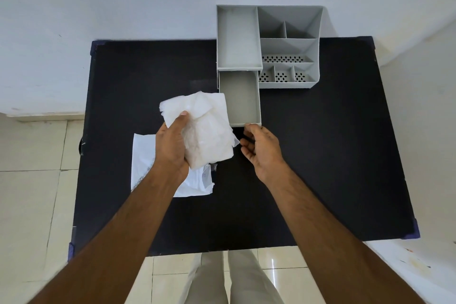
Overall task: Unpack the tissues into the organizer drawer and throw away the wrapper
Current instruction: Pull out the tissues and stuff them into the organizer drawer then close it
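Farthest left on the black table we see the wrapper, a flat white sheet lying near the table's left side and partly hidden under our left forearm; it has not yet been thrown away. Just to its right, our left hand holds the tissues, a loose white stack gripped from below and raised above the table, with the thumb pressed on its upper left face. The stack's far right corner overlaps the left wall of the drawer in this view; whether it touches we cannot tell. The drawer is pulled out toward us from the grey organizer and appears empty, so we judge that the tissues are out of their wrapper but not yet placed. Next to the right, our right hand holds nothing: its fingers are loosely curled and half open, just beside the drawer's near front edge and the stack's right corner. The organizer stands at the table's far edge, with all its visible compartments bare. Remaining, in our judgement: lay the tissues in the drawer, perhaps close it, and discard the wrapper.
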